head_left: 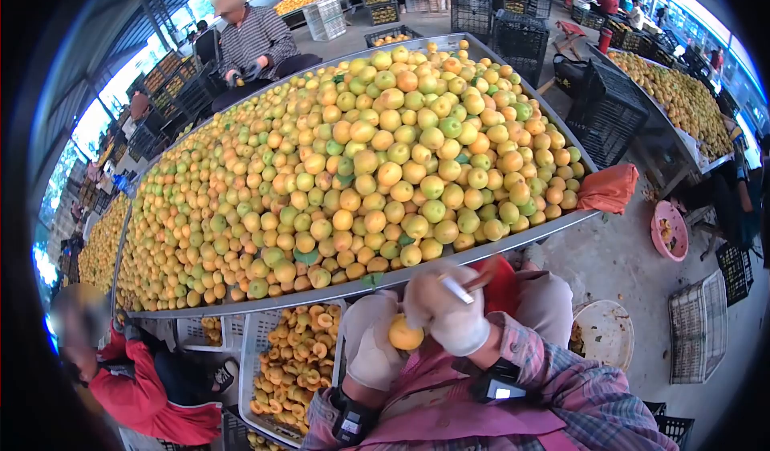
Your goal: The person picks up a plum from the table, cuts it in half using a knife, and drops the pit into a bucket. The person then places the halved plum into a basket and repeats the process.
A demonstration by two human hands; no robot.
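Observation:
My left hand (374, 350), in a pale glove, is closed around a yellow-orange fruit (406, 333) above my lap. Over and beside it is my right hand (451, 310), also gloved and slightly blurred, its fingers wrapped round a small knife (457, 289) with a short metal blade. A red container (502, 284) sits between my knees, partly hidden by my right hand. Just beyond my hands, a large metal-edged table (321, 292) bears a heap of whole fruits (385, 162). At my left, a white crate (249, 347) holds cut fruit halves (297, 363).
A person in red (152, 387) sits at the lower left; another in a patterned top (255, 40) works across the table. At the right are an orange bag (608, 188), a pink basin (670, 231), a white bucket (603, 335) and stacked crates (605, 106).

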